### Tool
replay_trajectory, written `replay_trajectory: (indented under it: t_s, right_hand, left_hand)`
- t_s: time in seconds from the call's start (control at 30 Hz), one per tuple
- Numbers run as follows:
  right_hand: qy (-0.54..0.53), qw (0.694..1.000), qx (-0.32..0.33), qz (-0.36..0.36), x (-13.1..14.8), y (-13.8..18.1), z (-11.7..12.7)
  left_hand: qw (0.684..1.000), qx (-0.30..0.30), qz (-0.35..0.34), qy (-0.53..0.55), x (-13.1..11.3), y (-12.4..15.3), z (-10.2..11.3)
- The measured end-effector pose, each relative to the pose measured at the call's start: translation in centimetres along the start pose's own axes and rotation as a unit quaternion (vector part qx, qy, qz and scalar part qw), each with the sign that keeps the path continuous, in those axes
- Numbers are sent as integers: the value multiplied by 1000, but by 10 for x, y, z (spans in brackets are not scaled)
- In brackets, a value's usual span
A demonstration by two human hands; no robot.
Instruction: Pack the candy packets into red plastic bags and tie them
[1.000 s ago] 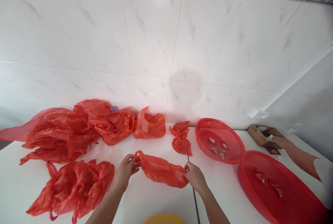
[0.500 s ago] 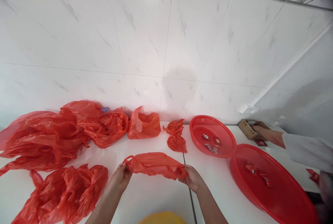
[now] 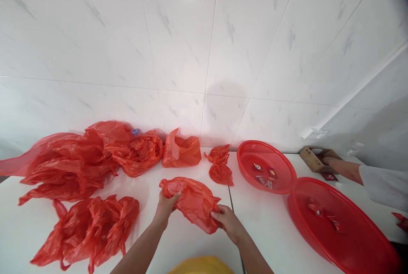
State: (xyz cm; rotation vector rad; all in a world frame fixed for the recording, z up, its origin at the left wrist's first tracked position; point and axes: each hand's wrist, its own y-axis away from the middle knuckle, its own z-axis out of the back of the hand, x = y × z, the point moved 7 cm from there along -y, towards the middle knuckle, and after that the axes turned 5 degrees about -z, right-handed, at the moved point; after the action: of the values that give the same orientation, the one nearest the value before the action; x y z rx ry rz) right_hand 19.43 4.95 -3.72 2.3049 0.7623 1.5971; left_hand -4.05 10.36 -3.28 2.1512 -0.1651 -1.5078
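My left hand (image 3: 165,208) and my right hand (image 3: 227,222) both grip one red plastic bag (image 3: 195,199), held just above the white table (image 3: 178,244). The left hand pinches its upper left part, the right hand its lower right edge. The bag is crumpled and bunched between them. A small knotted red bag (image 3: 219,168) lies behind it, and an open red bag (image 3: 181,153) stands by the wall.
Heaps of red bags lie at the left (image 3: 76,159) and front left (image 3: 89,229). Two red round baskets (image 3: 266,168) (image 3: 342,227) with small packets sit at the right. Another person's arm (image 3: 360,174) reaches to a cardboard box (image 3: 314,159) at far right.
The bag was stretched wide between my hands; now my hands have come closer together and the bag is bunched up. The other person's arm stays by the box.
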Motion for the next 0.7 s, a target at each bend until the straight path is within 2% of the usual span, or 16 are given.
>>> replay_trajectory:
  t_s: [0.07, 0.13, 0.27, 0.37, 0.47, 0.5, 0.57, 0.7]
  right_hand:
    - [-26, 1000, 5, -2, -5, 0, 2]
    - [-108, 994, -13, -9, -11, -1, 15]
    - [-313, 944, -101, -35, -24, -3, 56]
    - [-382, 909, -164, -14, -24, -6, 74]
    - [-375, 913, -151, -53, -26, -15, 67]
    - [-370, 916, -139, -73, -27, -19, 63]
    - [-364, 916, -142, -86, -27, -24, 63]
    - [-349, 907, -236, -23, -8, -22, 101]
  left_hand:
    - [999, -19, 6, 32, 4, -8, 3]
    - [998, -15, 20, 63, 5, -13, 6]
    - [993, 21, 71, 96, 1, -9, 18]
    - [982, 91, 128, 105, 6, 5, 23]
    - [963, 171, 179, 111, 16, 20, 18]
    - [961, 173, 182, 114, 18, 23, 17]
    - [967, 141, 170, 130, 17, 22, 17]
    - [975, 58, 127, 174, 2, 12, 20]
